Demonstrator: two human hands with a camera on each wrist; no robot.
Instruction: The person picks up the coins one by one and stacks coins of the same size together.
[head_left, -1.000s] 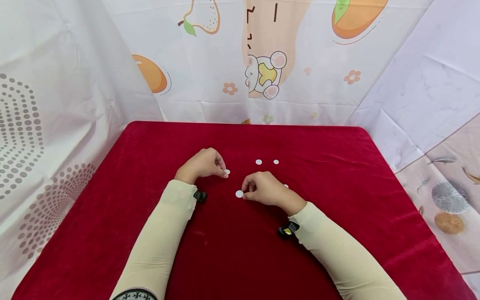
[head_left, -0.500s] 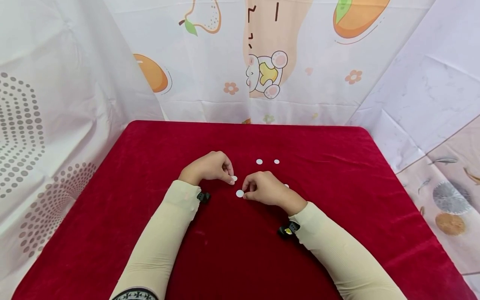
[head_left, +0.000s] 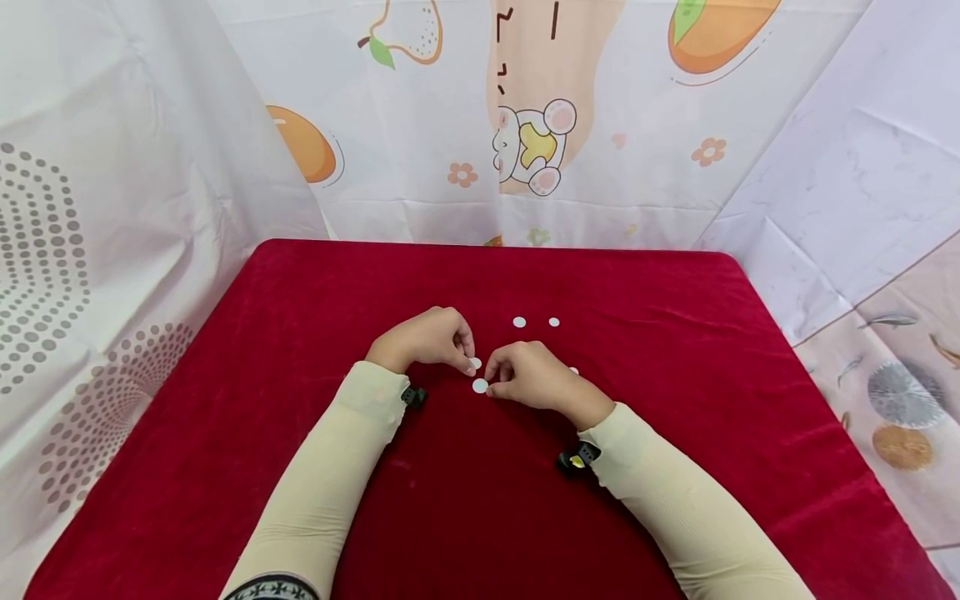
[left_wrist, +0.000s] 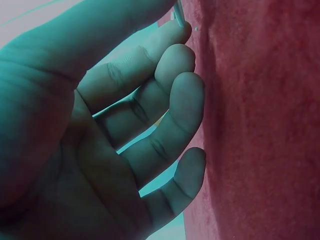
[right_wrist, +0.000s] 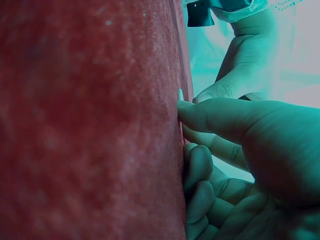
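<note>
In the head view my left hand (head_left: 431,337) pinches a small white disc (head_left: 476,363) between thumb and index finger, close over the red cloth. The left wrist view shows this disc (left_wrist: 179,15) edge-on at the thumb tip, the other fingers loosely bent. Just below and right of it, a second white disc (head_left: 480,386) lies at the fingertips of my right hand (head_left: 534,375), whose thumb and index finger pinch its right edge. From the right wrist, only a thin sliver of that disc (right_wrist: 180,94) shows beyond the thumb.
Two more white discs, one left (head_left: 519,322) and one right (head_left: 554,322), lie on the red cloth (head_left: 637,500) behind the right hand. Another disc (head_left: 574,371) is partly hidden by that hand. Patterned white curtains (head_left: 405,150) stand around the table.
My left hand has moved right and towards me with its white disc, coming close to the disc at the right hand. The right hand has stayed in place.
</note>
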